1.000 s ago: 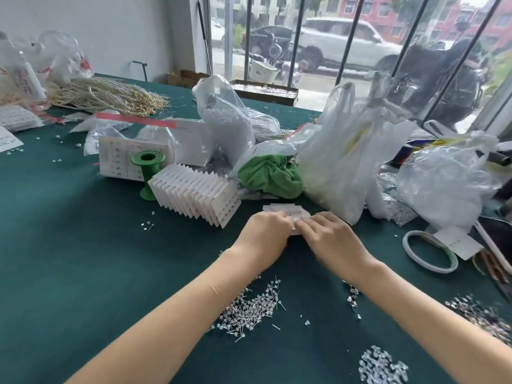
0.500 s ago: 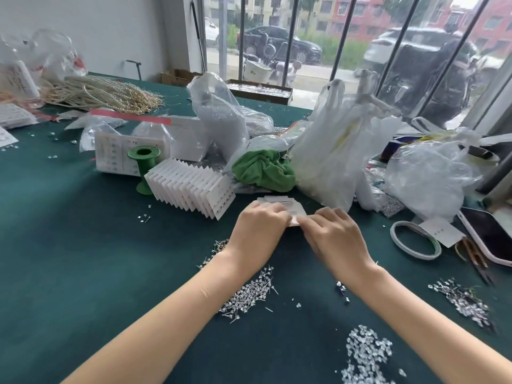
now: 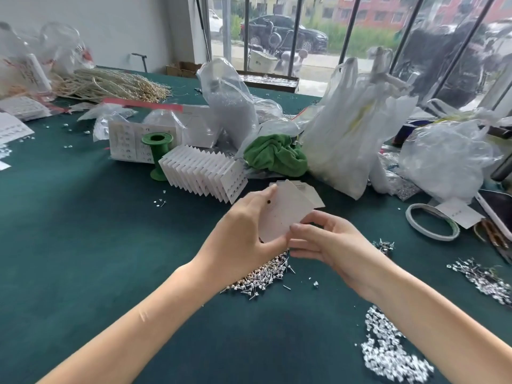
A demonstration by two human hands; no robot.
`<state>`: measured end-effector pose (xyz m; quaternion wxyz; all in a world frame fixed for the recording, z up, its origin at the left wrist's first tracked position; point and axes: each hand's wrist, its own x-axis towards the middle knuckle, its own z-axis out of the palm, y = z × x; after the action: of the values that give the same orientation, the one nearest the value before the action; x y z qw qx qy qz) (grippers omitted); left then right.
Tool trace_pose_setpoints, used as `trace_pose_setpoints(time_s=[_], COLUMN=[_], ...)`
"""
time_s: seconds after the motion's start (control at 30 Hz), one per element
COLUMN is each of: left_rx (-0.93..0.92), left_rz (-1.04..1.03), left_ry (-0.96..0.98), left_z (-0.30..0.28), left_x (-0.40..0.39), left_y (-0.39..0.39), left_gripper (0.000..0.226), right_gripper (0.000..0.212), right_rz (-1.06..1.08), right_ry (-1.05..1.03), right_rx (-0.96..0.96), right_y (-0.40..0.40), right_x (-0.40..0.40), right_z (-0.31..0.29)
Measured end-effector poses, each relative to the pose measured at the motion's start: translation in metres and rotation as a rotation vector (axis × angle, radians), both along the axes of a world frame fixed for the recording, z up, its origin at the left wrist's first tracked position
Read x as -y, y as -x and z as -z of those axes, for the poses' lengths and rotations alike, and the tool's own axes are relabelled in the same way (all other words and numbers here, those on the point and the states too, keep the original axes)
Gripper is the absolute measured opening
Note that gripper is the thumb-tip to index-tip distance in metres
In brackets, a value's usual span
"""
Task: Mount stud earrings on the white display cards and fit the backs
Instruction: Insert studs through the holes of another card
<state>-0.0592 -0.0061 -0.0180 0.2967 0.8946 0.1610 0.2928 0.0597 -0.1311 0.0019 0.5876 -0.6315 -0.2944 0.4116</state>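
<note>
- Nearest, at the right edge of the green tabletop [image 3: 83, 245], a pile of clear earring backs [image 3: 388, 361] is lying untouched, well apart from both hands.
- Just beyond the wrists, a heap of stud earrings [image 3: 263, 275] is sitting under the raised hands; a few loose studs are lying scattered beside it.
- The left hand [image 3: 243, 239] is holding a small fan of white display cards [image 3: 285, 209] above the tabletop, thumb curled over the front card and the other fingers hidden behind the cards.
- The right hand [image 3: 329, 242] is pinching the lower right edge of the front card between thumb and forefinger; its remaining fingers are curling loosely, holding nothing else that I can see.
- The cards are lying between the two hands, tilted, with their far corners poking out past the fingers.
- Risk, as I judge it: the cards are overlapping, so two may be peeling off together, or the loose ones may be slipping down onto the studs and scattering them.
- Farther left, a row of filled cards [image 3: 205, 173] is standing beside a green spool [image 3: 158, 153].
</note>
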Motion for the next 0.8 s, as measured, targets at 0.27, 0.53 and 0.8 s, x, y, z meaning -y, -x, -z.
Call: trace_pose_setpoints(time_s=[0.27,0.53,0.8], left_rx=[-0.142,-0.177,-0.126], left_rz=[0.035,0.092,0.043], left_ry=[-0.028,-0.128,-0.021], left_z=[0.017,0.025,0.024], left_x=[-0.03,-0.019,-0.02], left_y=[0.04,0.042,0.041], left_gripper=[0.082,0.082,0.079], right_gripper=[0.01,0.005,0.012], right_rz=[-0.087,-0.076,-0.065], right_ry=[0.347,0.235,0.202], right_rx=[1.066,1.082,1.007], right_y=[-0.008,0.002,-0.002], right_x=[0.027,0.017,0.015], right_z=[0.022,0.039,0.036])
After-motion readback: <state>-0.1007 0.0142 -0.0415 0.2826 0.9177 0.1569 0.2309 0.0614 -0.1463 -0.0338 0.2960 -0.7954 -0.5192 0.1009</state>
